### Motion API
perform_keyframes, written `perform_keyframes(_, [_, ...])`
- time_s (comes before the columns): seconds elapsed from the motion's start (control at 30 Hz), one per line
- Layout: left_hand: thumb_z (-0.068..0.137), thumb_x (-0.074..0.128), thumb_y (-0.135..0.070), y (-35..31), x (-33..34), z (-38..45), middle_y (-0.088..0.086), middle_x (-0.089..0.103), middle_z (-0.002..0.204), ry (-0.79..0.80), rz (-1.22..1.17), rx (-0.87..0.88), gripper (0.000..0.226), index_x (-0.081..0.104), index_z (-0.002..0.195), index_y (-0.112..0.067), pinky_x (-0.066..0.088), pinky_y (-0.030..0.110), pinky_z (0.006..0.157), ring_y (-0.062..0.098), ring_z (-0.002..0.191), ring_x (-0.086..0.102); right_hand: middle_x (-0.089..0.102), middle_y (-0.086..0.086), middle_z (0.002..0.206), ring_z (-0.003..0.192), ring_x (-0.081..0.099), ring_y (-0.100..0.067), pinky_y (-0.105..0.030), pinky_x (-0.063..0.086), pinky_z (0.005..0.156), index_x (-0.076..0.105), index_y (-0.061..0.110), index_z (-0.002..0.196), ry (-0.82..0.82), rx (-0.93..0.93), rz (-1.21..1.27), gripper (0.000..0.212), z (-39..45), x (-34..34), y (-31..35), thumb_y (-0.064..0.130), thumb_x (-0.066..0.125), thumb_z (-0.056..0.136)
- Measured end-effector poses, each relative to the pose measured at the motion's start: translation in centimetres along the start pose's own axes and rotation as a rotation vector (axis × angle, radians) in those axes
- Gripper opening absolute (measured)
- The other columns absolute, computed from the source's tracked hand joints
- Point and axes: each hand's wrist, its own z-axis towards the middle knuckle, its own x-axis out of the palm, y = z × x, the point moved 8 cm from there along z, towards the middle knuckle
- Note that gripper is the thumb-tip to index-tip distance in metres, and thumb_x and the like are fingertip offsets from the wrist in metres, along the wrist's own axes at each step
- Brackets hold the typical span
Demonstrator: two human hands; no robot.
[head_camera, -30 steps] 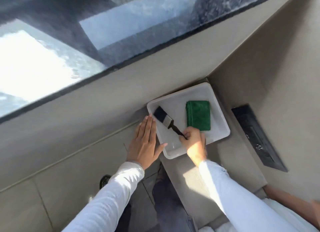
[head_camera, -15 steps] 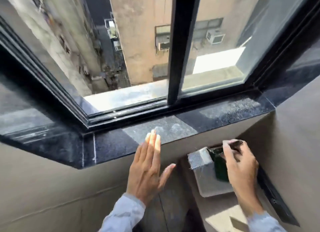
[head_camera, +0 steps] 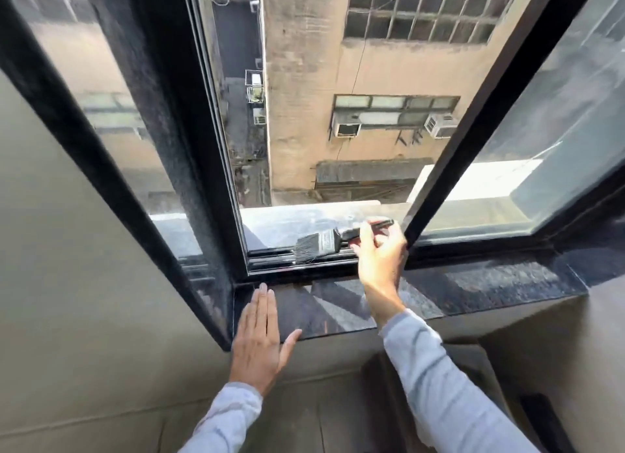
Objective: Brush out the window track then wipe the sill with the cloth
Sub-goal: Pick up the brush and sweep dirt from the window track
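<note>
The right hand (head_camera: 380, 256) is clamped around the black handle of a flat, dark-bristled paintbrush with a metal ferrule (head_camera: 321, 244), bristles pointing left and touching down in the black metal window track (head_camera: 287, 261). The left hand (head_camera: 258, 337) lies flat and spread, fingers together, on the dusty, polished black stone sill (head_camera: 473, 283), at its left end.

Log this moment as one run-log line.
phase: brushing track | right hand: holds brush, bristles on window track | left hand: flat on sill | cloth: not in view
</note>
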Motion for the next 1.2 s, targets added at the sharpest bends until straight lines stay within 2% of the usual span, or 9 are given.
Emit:
perform_keyframes(0.23, [0.097, 0.033, -0.065, 0.4, 1.4, 0.3, 0.027, 0.041, 0.159, 0.073, 0.008, -0.021, 0.090, 0.039, 0.150, 0.008, 0.028, 0.048, 0.120, 0.039, 0.147, 0.043, 0.072, -0.005, 0.074, 0.064, 0.069, -0.025, -0.041, 0.055, 0.057, 0.053, 0.015, 0.103, 0.233, -0.460, -0.586, 0.005, 1.7, 4.4, 2.9, 0.019, 0.052, 0.106])
perform_keyframes(0.37, [0.097, 0.030, -0.067, 0.5, 1.7, 0.4, 0.028, 0.040, 0.160, 0.089, 0.003, -0.031, 0.092, 0.038, 0.150, 0.008, 0.028, 0.048, 0.120, 0.039, 0.149, 0.040, 0.073, -0.011, 0.070, 0.060, 0.070, -0.035, -0.035, 0.048, 0.051, 0.048, 0.017, 0.105, 0.099, -0.689, -0.952, 0.005, 2.9, 1.2, 4.2, 0.016, 0.044, 0.107])
perform_keyframes(0.47, [0.096, 0.029, -0.068, 0.5, 1.6, 0.5, 0.027, 0.039, 0.160, 0.099, 0.014, -0.042, 0.094, 0.037, 0.151, 0.008, 0.031, 0.049, 0.121, 0.038, 0.150, 0.039, 0.074, -0.010, 0.077, 0.068, 0.071, -0.034, -0.036, 0.054, 0.059, 0.055, 0.015, 0.109, 0.077, -0.611, -0.787, 0.005, 3.9, -0.1, 5.0, 0.017, 0.051, 0.106])
perform_keyframes(0.6, [0.095, 0.032, -0.068, 0.4, 1.4, 0.8, 0.027, 0.041, 0.159, 0.084, 0.017, -0.038, 0.094, 0.039, 0.150, 0.009, 0.037, 0.051, 0.120, 0.039, 0.148, 0.041, 0.075, 0.002, 0.081, 0.071, 0.074, -0.003, -0.012, 0.055, 0.061, 0.062, 0.014, 0.104, 0.178, -0.414, -0.310, 0.002, 2.6, 3.2, 4.4, 0.014, 0.061, 0.102])
perform_keyframes(0.7, [0.095, 0.032, -0.068, 0.4, 1.4, 0.9, 0.028, 0.042, 0.158, 0.087, 0.018, -0.031, 0.094, 0.039, 0.149, 0.009, 0.042, 0.054, 0.118, 0.040, 0.148, 0.042, 0.076, -0.005, 0.081, 0.070, 0.074, -0.017, -0.028, 0.054, 0.058, 0.062, 0.009, 0.105, 0.286, -0.393, -0.492, 0.008, 1.6, 5.1, 2.5, 0.016, 0.058, 0.104])
perform_keyframes(0.83, [0.096, 0.031, -0.068, 0.4, 1.6, 0.9, 0.029, 0.042, 0.158, 0.083, 0.019, -0.030, 0.095, 0.038, 0.150, 0.009, 0.043, 0.054, 0.118, 0.040, 0.148, 0.042, 0.074, -0.015, 0.072, 0.063, 0.072, -0.035, -0.030, 0.041, 0.054, 0.056, 0.010, 0.108, 0.074, -0.629, -0.990, 0.007, 3.6, 0.3, 3.6, 0.010, 0.049, 0.106])
perform_keyframes(1.03, [0.096, 0.031, -0.068, 0.5, 1.6, 0.8, 0.028, 0.044, 0.157, 0.070, 0.015, -0.035, 0.094, 0.039, 0.150, 0.009, 0.043, 0.053, 0.118, 0.039, 0.147, 0.043, 0.071, 0.012, 0.077, 0.071, 0.071, 0.008, -0.014, 0.059, 0.070, 0.063, 0.013, 0.102, 0.077, -0.415, -0.395, 0.004, 4.2, 1.5, 4.6, 0.012, 0.063, 0.098])
perform_keyframes(1.1, [0.096, 0.033, -0.068, 0.4, 1.5, 0.8, 0.028, 0.044, 0.157, 0.062, 0.019, -0.028, 0.093, 0.040, 0.149, 0.009, 0.043, 0.053, 0.117, 0.039, 0.147, 0.044, 0.076, 0.001, 0.083, 0.076, 0.076, -0.005, -0.029, 0.064, 0.068, 0.063, 0.013, 0.102, 0.179, -0.316, -0.294, 0.003, 2.7, 4.4, 3.0, 0.014, 0.065, 0.099])
perform_keyframes(1.2, [0.096, 0.035, -0.067, 0.4, 1.3, 0.8, 0.027, 0.044, 0.157, 0.062, 0.022, -0.029, 0.092, 0.041, 0.149, 0.008, 0.044, 0.053, 0.117, 0.039, 0.147, 0.044, 0.075, -0.008, 0.081, 0.072, 0.075, -0.026, -0.039, 0.060, 0.062, 0.059, 0.009, 0.104, 0.258, -0.473, -0.626, 0.007, 1.2, 4.6, 2.3, 0.016, 0.058, 0.104])
